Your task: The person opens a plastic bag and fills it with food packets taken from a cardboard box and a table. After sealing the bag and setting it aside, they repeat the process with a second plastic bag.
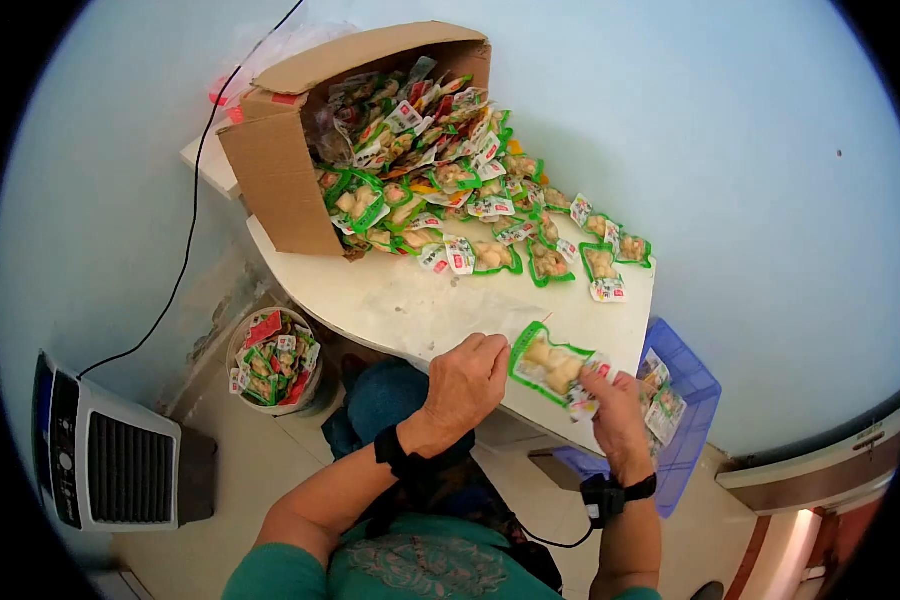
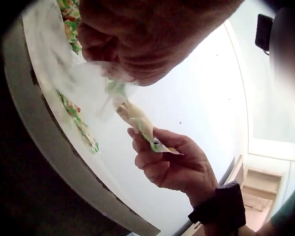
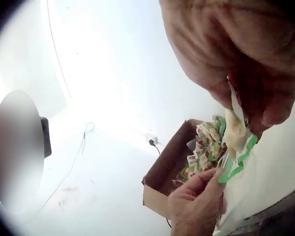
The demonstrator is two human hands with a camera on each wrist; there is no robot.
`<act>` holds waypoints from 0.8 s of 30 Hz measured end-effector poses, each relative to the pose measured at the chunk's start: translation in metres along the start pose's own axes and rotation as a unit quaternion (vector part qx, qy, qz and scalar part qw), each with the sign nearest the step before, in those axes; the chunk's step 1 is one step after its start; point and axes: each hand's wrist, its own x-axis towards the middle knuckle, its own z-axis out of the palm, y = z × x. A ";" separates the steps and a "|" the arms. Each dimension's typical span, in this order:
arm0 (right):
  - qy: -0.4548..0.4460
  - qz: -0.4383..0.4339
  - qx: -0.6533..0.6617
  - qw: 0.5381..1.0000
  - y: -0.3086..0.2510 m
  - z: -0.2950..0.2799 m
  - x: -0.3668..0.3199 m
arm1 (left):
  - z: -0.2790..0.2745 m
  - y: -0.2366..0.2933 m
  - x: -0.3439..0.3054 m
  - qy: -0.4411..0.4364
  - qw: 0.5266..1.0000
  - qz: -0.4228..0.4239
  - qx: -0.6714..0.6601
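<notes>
A green-edged food packet [image 1: 548,362] with pale, lumpy pieces behind its clear window is held up over the table's front edge. My right hand [image 1: 620,415] pinches its white printed end between thumb and fingers. At the green end, the curled fingers of my left hand [image 1: 470,378] pinch the packet's edge. In the left wrist view, clear film [image 2: 101,78] shows by the left fingertips. The right wrist view has the packet [image 3: 235,135] hanging between both hands, the left hand [image 3: 196,201] at its green corner.
An open cardboard box [image 1: 285,180] lies tipped on the white table [image 1: 390,300], similar packets [image 1: 420,150] spilling out. Several packets are spread along the wall side. A bucket of packets [image 1: 275,360] stands at floor left, near an air cooler [image 1: 120,465]. At right is a blue basket [image 1: 695,415] holding packets.
</notes>
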 end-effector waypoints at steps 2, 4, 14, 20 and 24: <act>-0.017 0.007 0.002 1.000 0.001 0.006 -0.002 | -0.001 0.000 0.001 0.011 1.000 -0.001 0.004; -0.034 0.023 -0.008 0.999 0.003 0.007 -0.003 | -0.003 -0.002 0.002 0.016 1.000 -0.008 0.007; -0.147 0.051 0.032 0.987 0.010 0.027 -0.002 | 0.001 0.011 0.001 -0.009 0.999 0.009 -0.041; -0.257 0.039 -0.016 0.965 0.020 0.040 0.025 | 0.001 0.009 0.001 -0.032 0.996 0.022 -0.084; -0.262 0.062 -0.057 0.962 0.042 0.044 0.048 | -0.003 0.009 0.004 -0.023 0.993 0.028 -0.109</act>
